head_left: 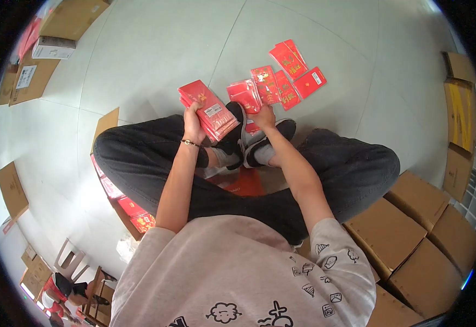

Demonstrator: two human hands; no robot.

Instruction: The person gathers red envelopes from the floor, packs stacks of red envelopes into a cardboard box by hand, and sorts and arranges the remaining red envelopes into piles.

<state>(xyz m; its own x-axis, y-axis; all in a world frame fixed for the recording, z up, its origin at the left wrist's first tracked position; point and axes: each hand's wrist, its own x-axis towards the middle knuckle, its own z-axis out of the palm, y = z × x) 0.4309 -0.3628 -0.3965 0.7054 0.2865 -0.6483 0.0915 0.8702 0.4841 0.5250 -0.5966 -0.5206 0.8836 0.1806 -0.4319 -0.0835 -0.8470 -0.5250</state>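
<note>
My left hand (194,124) is wrapped round a stack of red envelope packs (208,109) in clear plastic, with a white label on the top one. To its right, my right hand (262,116) has its fingers closed on the lower edge of a red packet (245,96) in shiny plastic. Beyond that packet, several red packets with gold lettering (265,84) lie on the grey floor. One packet (310,82) at the right end shows a white label. Part of another red packet shows below my right hand, near the shoes.
An open carton (119,206) holding red packets stands beside my left knee. Brown cartons (385,234) are grouped at the lower right. More boxes (460,117) line the right side and the upper left. A person (63,286) is at the lower left, near a chair (70,259).
</note>
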